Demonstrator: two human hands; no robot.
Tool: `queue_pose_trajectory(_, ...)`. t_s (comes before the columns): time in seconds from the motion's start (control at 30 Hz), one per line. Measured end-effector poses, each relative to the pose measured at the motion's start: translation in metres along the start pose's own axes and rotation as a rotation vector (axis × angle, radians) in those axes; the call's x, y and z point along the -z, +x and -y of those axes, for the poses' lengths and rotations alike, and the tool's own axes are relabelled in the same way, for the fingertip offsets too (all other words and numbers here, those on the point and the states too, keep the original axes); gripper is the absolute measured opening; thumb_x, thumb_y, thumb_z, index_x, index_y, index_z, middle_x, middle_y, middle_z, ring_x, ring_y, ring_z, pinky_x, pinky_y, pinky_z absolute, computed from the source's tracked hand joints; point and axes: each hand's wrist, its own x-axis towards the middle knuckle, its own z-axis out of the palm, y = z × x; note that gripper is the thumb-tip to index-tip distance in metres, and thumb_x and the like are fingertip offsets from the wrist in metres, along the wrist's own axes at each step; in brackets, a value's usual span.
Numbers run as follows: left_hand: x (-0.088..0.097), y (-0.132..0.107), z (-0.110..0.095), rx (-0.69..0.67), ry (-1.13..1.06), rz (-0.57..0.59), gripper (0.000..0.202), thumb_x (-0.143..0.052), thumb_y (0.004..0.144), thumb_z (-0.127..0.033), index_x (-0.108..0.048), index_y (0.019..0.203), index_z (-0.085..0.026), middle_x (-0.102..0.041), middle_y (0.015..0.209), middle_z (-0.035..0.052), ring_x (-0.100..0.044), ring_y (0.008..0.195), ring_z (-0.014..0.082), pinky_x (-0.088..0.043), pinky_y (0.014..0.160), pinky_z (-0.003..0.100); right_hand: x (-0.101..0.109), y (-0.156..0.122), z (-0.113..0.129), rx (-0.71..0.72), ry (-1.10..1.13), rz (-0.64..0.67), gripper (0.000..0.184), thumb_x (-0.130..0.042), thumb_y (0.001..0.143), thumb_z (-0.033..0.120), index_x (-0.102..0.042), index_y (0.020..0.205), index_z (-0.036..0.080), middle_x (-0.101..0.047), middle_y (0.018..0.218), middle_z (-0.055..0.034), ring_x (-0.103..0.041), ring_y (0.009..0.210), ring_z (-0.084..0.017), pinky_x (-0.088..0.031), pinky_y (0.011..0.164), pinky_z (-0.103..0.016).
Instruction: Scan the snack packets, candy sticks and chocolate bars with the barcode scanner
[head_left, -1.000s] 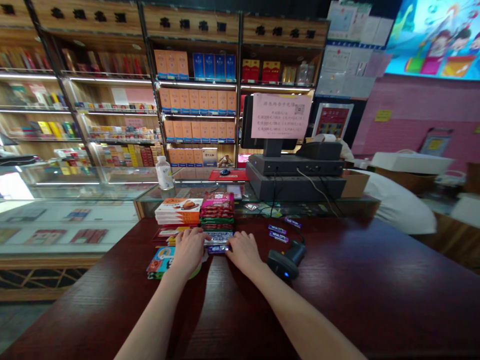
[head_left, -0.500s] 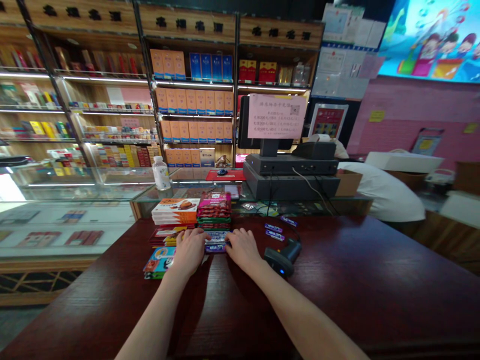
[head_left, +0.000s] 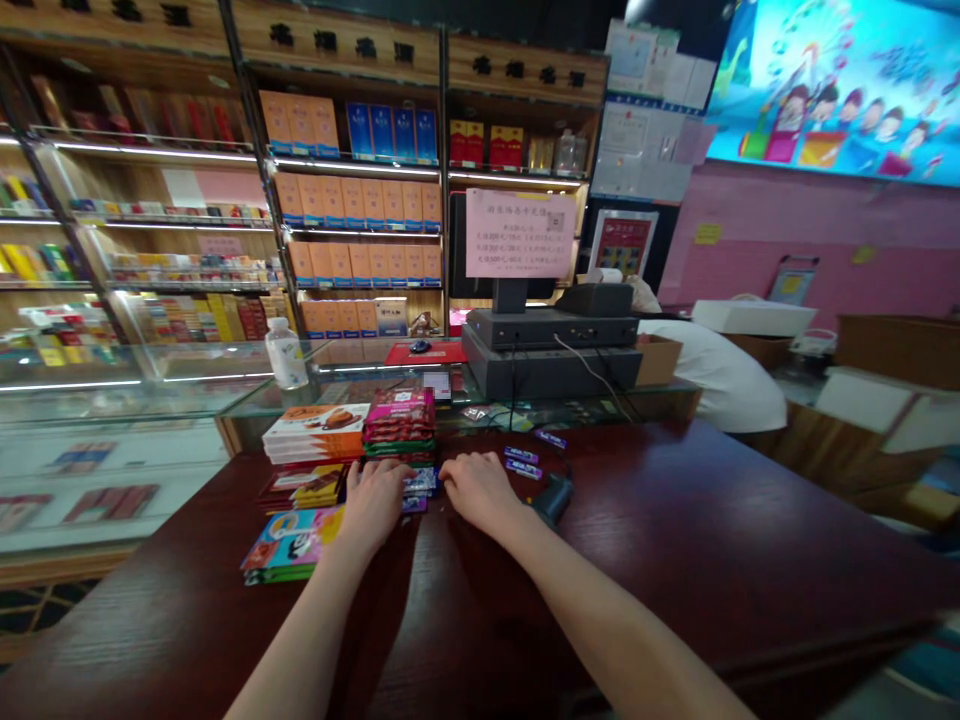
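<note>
As left hand point(head_left: 375, 502) and right hand point(head_left: 475, 490) cover them, purple packets point(head_left: 418, 483) barely show.

Held both bare forearms stretched forward, left grip point(head_left: 376, 500) and right grip point(head_left: 475, 488) palm-down, close together, fingers bent downward.

Left hand point(head_left: 375, 500) palm down on a dark red wooden counter point(head_left: 675, 540), fingers bent over a small pile of shiny purple candy bars point(head_left: 417, 485). Right hand point(head_left: 476, 488) flat, fingertips touching the same pile. Just beside that hand, a black handheld scanner point(head_left: 553, 497). Behind the pile, a stack of pink packets point(head_left: 400, 418) next to flat orange-and-white boxes point(head_left: 319, 430).
</note>
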Motion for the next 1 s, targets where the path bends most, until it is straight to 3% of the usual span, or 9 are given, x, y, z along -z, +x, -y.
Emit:
queue_pose_trajectory(0.17,-0.007,0.008,-0.015,-0.029,-0.031,-0.007,0.037,-0.043,0.092,-0.016,-0.072,0.109,-0.031,-0.071,0.12,0.0055,-0.059,0.116,0.0285,-0.027,0.111,0.055,0.016,-0.002,-0.011,0.006,0.03,-0.019,0.024,-0.05,0.093,0.022,-0.073,0.101,0.025,-0.076,0.103,-0.0049,-0.067,0.099,-0.023,-0.038,0.087,-0.036)
queue_pose_trajectory(0.3,-0.011,0.014,-0.027,-0.065,-0.058,-0.01,0.035,-0.045,0.091,-0.017,-0.073,0.107,-0.03,-0.072,0.119,0.0049,-0.059,0.115,0.0287,-0.03,0.11,0.052,0.02,-0.004,-0.04,-0.086,0.054,-0.002,0.024,-0.051,0.093,0.022,-0.074,0.101,0.025,-0.077,0.104,-0.0048,-0.068,0.102,-0.024,-0.039,0.089,-0.037)
queue_pose_trajectory(0.63,-0.033,0.036,-0.059,-0.17,-0.131,0.002,0.031,-0.048,0.091,-0.018,-0.07,0.11,-0.03,-0.072,0.117,0.004,-0.06,0.114,0.027,-0.027,0.113,0.054,0.01,-0.017,-0.131,-0.317,0.131,-0.027,0.025,-0.051,0.094,0.024,-0.074,0.104,0.028,-0.077,0.11,-0.0016,-0.067,0.109,-0.025,-0.043,0.092,-0.038)
queue_pose_trajectory(0.8,-0.033,0.042,-0.079,-0.182,-0.114,0.016,0.034,-0.048,0.09,-0.015,-0.069,0.114,-0.028,-0.072,0.119,0.0041,-0.059,0.115,0.0274,-0.022,0.114,0.055,0.006,-0.024,-0.165,-0.429,0.11,-0.021,0.025,-0.052,0.093,0.023,-0.074,0.104,0.029,-0.076,0.111,-0.0028,-0.068,0.107,-0.025,-0.045,0.091,-0.038)
queue_pose_trajectory(1.0,-0.027,0.048,-0.095,-0.133,-0.057,0.018,0.032,-0.049,0.092,-0.018,-0.069,0.115,-0.026,-0.072,0.117,0.0054,-0.06,0.111,0.0278,-0.036,0.102,0.048,0.0,-0.028,-0.192,-0.495,0.103,-0.022,0.025,-0.053,0.093,0.024,-0.075,0.105,0.028,-0.076,0.11,-0.0043,-0.07,0.104,-0.028,-0.046,0.087,-0.037)
